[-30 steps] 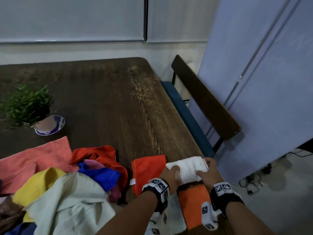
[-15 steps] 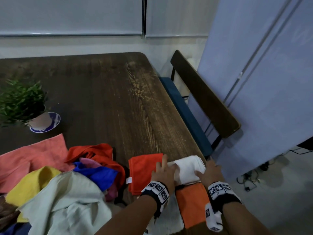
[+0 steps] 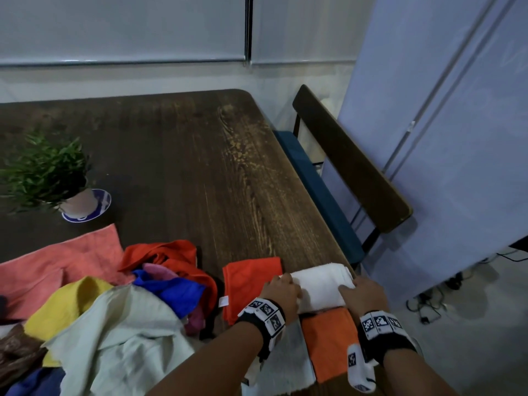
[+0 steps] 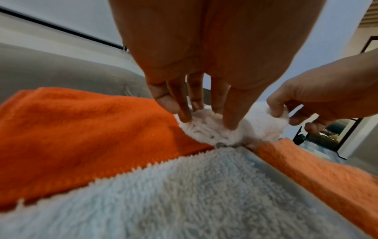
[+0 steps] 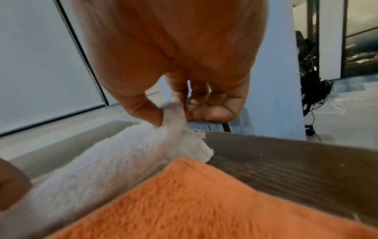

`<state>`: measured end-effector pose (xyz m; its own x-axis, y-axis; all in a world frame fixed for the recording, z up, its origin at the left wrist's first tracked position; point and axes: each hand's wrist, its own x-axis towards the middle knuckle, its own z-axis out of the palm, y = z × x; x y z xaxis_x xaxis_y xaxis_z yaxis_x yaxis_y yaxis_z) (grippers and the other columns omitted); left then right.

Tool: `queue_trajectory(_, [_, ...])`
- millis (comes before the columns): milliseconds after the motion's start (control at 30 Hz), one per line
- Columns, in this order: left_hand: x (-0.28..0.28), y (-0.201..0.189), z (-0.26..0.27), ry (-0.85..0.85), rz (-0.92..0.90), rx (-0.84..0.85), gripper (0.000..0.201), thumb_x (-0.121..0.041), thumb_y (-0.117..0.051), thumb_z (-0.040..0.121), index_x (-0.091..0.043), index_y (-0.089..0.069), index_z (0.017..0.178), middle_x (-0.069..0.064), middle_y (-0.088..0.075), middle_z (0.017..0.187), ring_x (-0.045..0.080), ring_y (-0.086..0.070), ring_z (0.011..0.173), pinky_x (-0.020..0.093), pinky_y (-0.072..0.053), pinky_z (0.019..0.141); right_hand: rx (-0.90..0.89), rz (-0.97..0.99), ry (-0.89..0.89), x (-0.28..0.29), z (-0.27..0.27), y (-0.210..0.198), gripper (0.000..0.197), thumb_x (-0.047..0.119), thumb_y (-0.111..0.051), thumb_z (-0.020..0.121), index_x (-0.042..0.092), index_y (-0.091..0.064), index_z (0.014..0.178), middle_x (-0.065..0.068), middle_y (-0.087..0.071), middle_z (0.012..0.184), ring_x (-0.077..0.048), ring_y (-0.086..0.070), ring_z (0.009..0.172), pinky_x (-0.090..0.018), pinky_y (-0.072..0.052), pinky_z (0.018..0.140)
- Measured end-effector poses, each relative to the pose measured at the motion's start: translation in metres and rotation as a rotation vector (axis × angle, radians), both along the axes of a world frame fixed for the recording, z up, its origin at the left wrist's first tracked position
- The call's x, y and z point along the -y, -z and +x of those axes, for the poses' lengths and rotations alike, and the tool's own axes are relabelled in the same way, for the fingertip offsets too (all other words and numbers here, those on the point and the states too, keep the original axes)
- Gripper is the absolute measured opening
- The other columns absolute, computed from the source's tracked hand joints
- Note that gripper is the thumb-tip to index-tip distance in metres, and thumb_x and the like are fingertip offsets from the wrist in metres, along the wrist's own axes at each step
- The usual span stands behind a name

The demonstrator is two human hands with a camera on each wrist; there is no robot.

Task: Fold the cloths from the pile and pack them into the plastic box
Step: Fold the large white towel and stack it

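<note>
The white cloth (image 3: 320, 287), folded into a thick bundle, lies on the counter (image 3: 200, 172) near its right edge, between the two hands. Left hand (image 3: 281, 292): fingers (image 4: 231, 110) straight and slightly spread, tips pressing down into the cloth's left end. Right hand (image 3: 361, 294): thumb and forefinger pinching a fold at the cloth's right end, remaining fingers curled loosely beyond it.

Just nearer than the fingers lies a folded orange cloth (image 3: 328, 338); to the left of the left fingers a folded red-orange cloth (image 3: 248, 281); further left, the unfolded pile (image 3: 114, 310). The plastic box cannot be clearly identified.

Assessment: the cloth is fluffy terry, light, soft and not fragile, but limp; the layers are likely to spring open. Hold both ends at once, pinching through all layers.
</note>
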<state>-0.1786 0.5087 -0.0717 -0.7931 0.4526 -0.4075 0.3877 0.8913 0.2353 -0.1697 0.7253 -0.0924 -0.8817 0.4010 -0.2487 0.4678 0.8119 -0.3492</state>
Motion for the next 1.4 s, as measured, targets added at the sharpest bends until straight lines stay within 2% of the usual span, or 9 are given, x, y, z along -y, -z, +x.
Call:
queue_trajectory(333, [0.004,-0.005,0.017,0.154,0.029,-0.043,0.044,-0.016,-0.052,0.089,-0.015,-0.052,0.133,0.009,-0.038,0.135,0.032,-0.038,0.121,0.046,-0.039,0.098,0.152,0.115,-0.039,-0.011,0.015,0.01,0.029,0.023,-0.066,0.083,0.015,-0.051,0.059,-0.004,-0.061,0.069,-0.02,-0.059,0.066,-0.025,-0.035,0.052])
queue_trajectory(400, [0.005,-0.001,0.021,0.184,0.005,-0.02,0.054,-0.013,-0.055,0.086,-0.017,-0.045,0.138,0.007,-0.038,0.14,0.031,-0.038,0.123,0.047,-0.036,0.101,-0.025,0.063,-0.052,-0.011,0.015,0.013,0.011,0.019,-0.06,0.084,0.01,-0.064,0.081,-0.015,-0.068,0.09,-0.032,-0.064,0.089,-0.031,-0.045,0.069])
queue_trajectory(433, [0.006,0.001,0.023,0.186,-0.008,-0.003,0.058,-0.012,-0.056,0.084,-0.018,-0.041,0.141,0.006,-0.038,0.142,0.031,-0.036,0.126,0.048,-0.034,0.103,-0.105,0.048,-0.085,-0.01,0.016,0.013,0.023,0.022,-0.054,0.088,0.011,-0.067,0.103,-0.016,-0.067,0.105,-0.034,-0.062,0.099,-0.036,-0.048,0.08])
queue_trajectory(533, [0.006,0.0,0.027,0.207,-0.058,-0.033,0.066,-0.012,-0.058,0.083,-0.021,-0.035,0.144,0.008,-0.025,0.152,0.033,-0.024,0.136,0.051,-0.029,0.108,0.022,0.05,-0.265,-0.003,0.021,0.002,0.055,0.019,-0.042,0.1,0.023,-0.032,0.154,-0.006,-0.041,0.152,-0.032,-0.042,0.136,-0.041,-0.035,0.111])
queue_trajectory(633, [0.003,-0.005,0.03,0.235,-0.133,-0.015,0.069,-0.014,-0.055,0.087,-0.022,-0.027,0.149,0.014,0.006,0.16,0.037,0.003,0.147,0.054,-0.018,0.115,0.112,0.259,-0.384,-0.002,0.026,0.003,0.06,0.029,-0.033,0.104,0.021,-0.009,0.159,-0.001,-0.012,0.165,-0.024,-0.021,0.15,-0.036,-0.017,0.121])
queue_trajectory(800, [0.003,-0.006,0.019,0.241,-0.192,0.177,0.082,-0.013,-0.053,0.089,-0.024,-0.007,0.155,0.011,0.021,0.16,0.032,0.015,0.148,0.056,-0.009,0.117,0.213,0.212,-0.297,0.001,0.016,0.02,0.068,0.014,-0.039,0.1,0.007,-0.004,0.157,-0.016,-0.02,0.162,-0.031,-0.031,0.146,-0.039,-0.031,0.119])
queue_trajectory(1000, [0.002,-0.011,0.012,0.161,-0.115,0.204,0.083,-0.007,-0.059,0.083,-0.031,-0.018,0.15,0.004,0.011,0.162,0.032,0.009,0.148,0.058,-0.009,0.116,0.176,0.103,-0.246,0.001,0.01,0.021,0.063,0.03,-0.025,0.103,0.005,-0.005,0.157,-0.017,-0.018,0.163,-0.028,-0.027,0.148,-0.036,-0.023,0.122])
queue_trajectory(1233, [0.002,-0.021,0.012,0.104,-0.032,0.085,0.074,-0.01,-0.056,0.085,-0.022,-0.024,0.15,0.008,-0.005,0.162,0.031,-0.006,0.148,0.055,-0.014,0.116,0.194,0.09,-0.231,0.017,0.007,-0.006,0.088,0.028,-0.058,0.092,0.008,-0.002,0.157,-0.014,-0.011,0.164,-0.03,-0.027,0.147,-0.039,-0.026,0.119])
queue_trajectory(1400, [0.013,-0.025,0.018,-0.001,0.051,-0.061,0.049,-0.015,-0.055,0.083,-0.02,-0.045,0.13,0.008,-0.039,0.136,0.03,-0.039,0.124,0.047,-0.035,0.101,0.026,0.034,-0.093,0.021,0.024,-0.012,0.07,0.028,-0.056,0.091,0.013,-0.025,0.152,-0.018,-0.032,0.153,-0.036,-0.04,0.135,-0.047,-0.037,0.111])
